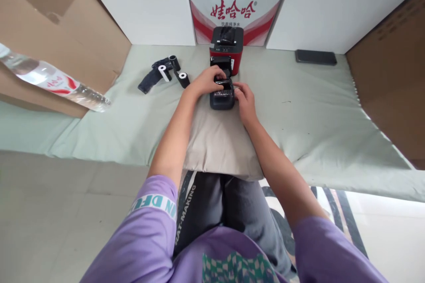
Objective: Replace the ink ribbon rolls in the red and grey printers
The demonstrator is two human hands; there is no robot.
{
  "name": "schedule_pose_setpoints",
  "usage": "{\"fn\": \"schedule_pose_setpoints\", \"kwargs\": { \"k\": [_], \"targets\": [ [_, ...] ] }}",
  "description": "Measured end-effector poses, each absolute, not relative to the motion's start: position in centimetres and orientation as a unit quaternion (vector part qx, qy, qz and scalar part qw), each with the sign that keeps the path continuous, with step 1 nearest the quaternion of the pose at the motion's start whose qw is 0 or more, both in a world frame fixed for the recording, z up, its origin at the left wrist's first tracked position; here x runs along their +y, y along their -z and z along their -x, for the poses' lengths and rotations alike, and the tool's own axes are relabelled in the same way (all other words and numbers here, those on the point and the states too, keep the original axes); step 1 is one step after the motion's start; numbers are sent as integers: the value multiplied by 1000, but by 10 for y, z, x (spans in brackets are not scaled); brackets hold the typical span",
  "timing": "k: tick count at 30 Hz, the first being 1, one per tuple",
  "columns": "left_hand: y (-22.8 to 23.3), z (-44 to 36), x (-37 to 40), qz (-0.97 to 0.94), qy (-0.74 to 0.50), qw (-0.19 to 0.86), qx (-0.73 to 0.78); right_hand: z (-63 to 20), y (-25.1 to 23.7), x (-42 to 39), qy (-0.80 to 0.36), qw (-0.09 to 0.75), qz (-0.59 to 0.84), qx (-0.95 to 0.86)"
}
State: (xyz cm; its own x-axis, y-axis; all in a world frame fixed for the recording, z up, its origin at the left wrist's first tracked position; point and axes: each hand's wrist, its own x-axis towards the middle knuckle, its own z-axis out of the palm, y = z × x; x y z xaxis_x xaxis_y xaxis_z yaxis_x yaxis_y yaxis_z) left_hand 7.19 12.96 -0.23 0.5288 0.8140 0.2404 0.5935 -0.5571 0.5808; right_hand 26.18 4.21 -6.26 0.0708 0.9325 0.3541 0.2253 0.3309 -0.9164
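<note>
A small dark printer [222, 102] stands on the cloth in front of me, its black lid [220, 60] raised at the back. Thumb and fingers of my left hand [208, 81] are curled into its open compartment from the left; what they grip there is too small to make out. Shiny black film shows inside, beside the thumb. My right hand [245, 100] holds the printer's right side, fingertips against the casing. Close behind the raised lid is a red and black device [237, 55] with a dark piece of film on top.
Left of the printer lie black ribbon film [150, 81] and several small rolls [183, 80]. A dark phone-like slab [315, 57] rests at the back right. White cartons [149, 8] line the back; brown cartons [395, 75] flank both sides. A water bottle [55, 79] is at the left.
</note>
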Motion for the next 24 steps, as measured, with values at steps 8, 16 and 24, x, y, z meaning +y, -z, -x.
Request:
{"fn": "schedule_pose_setpoints", "kwargs": {
  "k": [8,16,24],
  "targets": [
    [-23,-82,127,-878,-166,148,424,-264,64,44,-318,555,487,-595],
    [-20,-72,128,-880,-166,170,411,-261,70,46,-330,571,495,-565],
    [-25,-72,133,-845,-269,228,401,-259,77,49,-337,573,503,-552]
  ]
}}
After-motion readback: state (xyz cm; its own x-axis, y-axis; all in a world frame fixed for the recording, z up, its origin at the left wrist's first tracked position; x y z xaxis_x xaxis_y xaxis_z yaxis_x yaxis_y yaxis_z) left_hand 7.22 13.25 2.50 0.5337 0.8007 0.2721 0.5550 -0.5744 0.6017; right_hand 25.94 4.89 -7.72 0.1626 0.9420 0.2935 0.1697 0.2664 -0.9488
